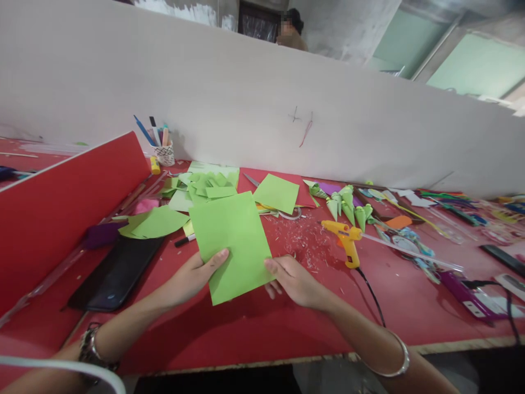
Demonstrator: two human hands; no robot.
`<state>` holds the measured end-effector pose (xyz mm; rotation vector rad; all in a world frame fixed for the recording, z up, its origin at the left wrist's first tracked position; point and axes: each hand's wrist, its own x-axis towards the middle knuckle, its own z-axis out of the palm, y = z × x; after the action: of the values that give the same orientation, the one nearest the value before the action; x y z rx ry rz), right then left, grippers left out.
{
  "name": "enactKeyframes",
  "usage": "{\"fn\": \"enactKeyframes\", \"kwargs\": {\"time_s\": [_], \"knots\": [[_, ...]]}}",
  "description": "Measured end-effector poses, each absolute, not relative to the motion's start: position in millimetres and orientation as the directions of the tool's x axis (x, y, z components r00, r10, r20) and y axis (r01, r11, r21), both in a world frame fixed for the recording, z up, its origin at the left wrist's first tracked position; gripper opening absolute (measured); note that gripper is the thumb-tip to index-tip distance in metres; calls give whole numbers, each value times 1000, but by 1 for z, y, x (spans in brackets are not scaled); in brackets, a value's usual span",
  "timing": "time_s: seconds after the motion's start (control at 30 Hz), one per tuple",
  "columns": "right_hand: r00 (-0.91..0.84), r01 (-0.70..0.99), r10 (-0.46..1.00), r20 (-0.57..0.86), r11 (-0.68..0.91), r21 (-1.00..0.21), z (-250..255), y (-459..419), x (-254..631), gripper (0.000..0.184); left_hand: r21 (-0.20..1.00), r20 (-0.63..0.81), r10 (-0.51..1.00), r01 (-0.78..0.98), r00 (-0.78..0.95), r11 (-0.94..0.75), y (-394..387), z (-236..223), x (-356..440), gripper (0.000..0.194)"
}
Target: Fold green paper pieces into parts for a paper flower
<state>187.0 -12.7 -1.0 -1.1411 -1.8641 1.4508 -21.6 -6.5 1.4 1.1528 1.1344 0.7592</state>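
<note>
I hold a light green paper sheet [232,241] above the red table [287,323] with both hands. My left hand [192,276] pinches its lower left edge, thumb on top. My right hand [293,280] grips the lower right edge, thumb on the paper and fingers beneath. The sheet is flat and slightly tilted. More green paper scraps [205,186] and another green square [276,192] lie behind it.
An orange glue gun [346,238] with a black cord lies right of my hands. Green paper cones [348,203] sit beyond it. A black phone [117,271] rests at left beside a red divider [61,213]. A pen cup [164,152] stands by the white partition. Craft clutter fills the right side.
</note>
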Motion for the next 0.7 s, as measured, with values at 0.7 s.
{"fn": "enactKeyframes", "kwargs": {"time_s": [0.7], "knots": [[-714,579,699,42,623,-526,37,-2,185,32,-34,453,560,641,694,-767,-9,32,3,16]]}}
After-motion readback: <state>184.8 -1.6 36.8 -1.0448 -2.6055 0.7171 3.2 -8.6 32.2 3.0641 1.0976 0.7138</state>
